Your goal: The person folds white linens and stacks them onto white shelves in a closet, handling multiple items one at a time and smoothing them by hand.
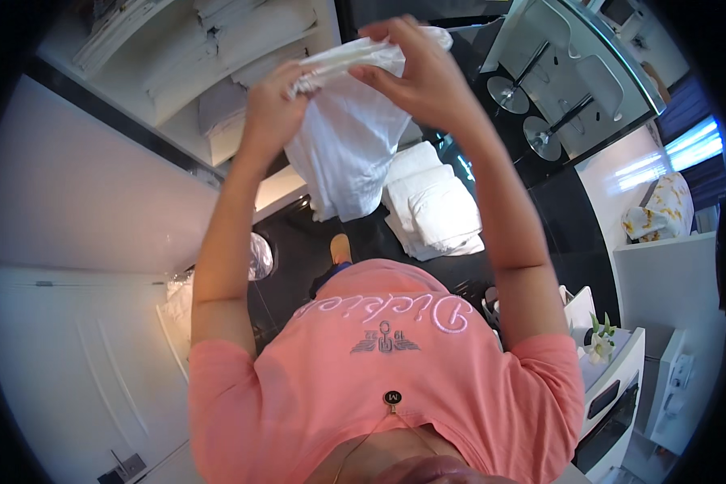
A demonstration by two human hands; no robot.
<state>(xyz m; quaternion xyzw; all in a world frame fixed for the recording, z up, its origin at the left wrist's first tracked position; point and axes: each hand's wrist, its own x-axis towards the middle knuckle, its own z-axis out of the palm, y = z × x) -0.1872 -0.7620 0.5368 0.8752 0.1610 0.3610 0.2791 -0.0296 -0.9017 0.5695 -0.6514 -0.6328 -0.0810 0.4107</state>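
Observation:
A white cloth (351,151) hangs in front of the shelves, its top folded into a thick band. My left hand (275,115) grips the left end of this band. At the other end, my right hand (423,75) is around the cloth, thumb in front and fingers over the top edge. That hand is slightly blurred, and its lower fingers are hidden. Below and to the right, a stack of folded white linens (438,206) rests on the dark floor, apart from the hanging cloth.
White shelves (184,100) hold piles of white linen at upper left. Two bar stools (544,142) stand under a glass-edged counter (617,54). A white cabinet door (85,351) is at left. To my right, a white unit (632,363) bears a flower (600,348).

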